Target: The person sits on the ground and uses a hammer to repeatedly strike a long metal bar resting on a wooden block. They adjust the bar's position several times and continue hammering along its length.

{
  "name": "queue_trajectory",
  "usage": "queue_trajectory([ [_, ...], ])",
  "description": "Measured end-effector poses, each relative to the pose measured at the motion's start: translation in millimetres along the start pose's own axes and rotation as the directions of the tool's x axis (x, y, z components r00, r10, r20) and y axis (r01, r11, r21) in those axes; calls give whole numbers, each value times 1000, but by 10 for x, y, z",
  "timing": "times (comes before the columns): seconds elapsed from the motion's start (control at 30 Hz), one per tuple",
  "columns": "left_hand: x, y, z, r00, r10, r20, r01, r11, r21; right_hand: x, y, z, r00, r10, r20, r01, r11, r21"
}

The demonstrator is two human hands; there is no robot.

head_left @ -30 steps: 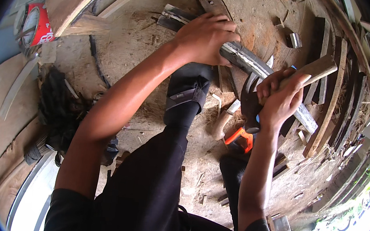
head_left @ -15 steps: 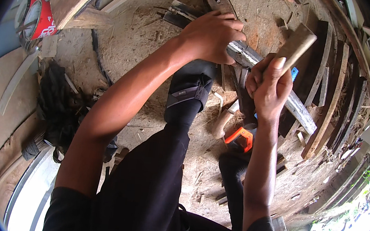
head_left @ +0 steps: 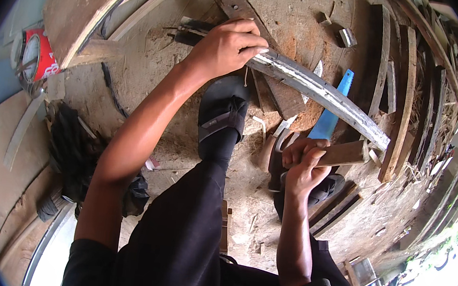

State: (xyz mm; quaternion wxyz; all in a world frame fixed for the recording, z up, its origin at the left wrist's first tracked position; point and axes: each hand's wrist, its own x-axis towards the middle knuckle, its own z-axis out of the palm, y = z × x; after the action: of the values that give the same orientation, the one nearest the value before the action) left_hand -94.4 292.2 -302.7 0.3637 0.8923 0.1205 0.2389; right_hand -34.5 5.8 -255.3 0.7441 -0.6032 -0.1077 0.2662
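A long dark wooden strip with a white-streaked face slants across the floor area ahead of me. At its left end, my left hand grips it from above, with fingers bent over the edge. Lower right, my right hand is closed round a claw hammer, close to its dark head; the wooden handle points right. Beyond that hand lies a saw with a blue blade, its handle hidden. Beside the hammer head is a wooden-handled tool with a metal blade. Under the strip runs a dark plank.
My sandalled left foot stands near the strip. Several wooden strips lie at the right. A small metal piece sits on the far floor. At left are a red can, a leaning board and black cloth.
My right hand and the hammer have come down toward me, the handle swinging from upward to rightward. My left hand and the strip have shifted left in view. More of the saw's blade shows; its orange handle is hidden.
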Motion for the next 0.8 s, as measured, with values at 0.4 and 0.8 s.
queue_trajectory([
  [0.4, -233, 649, 108, 897, -400, -188, 315, 877, -362, -534, 479, -167, 976, 151, 158, -131, 983, -129],
  [0.8, -528, 1002, 184, 730, -603, 322, 540, 222, -812, -557, 494, -370, 960, 114, 257, 137, 608, -782],
])
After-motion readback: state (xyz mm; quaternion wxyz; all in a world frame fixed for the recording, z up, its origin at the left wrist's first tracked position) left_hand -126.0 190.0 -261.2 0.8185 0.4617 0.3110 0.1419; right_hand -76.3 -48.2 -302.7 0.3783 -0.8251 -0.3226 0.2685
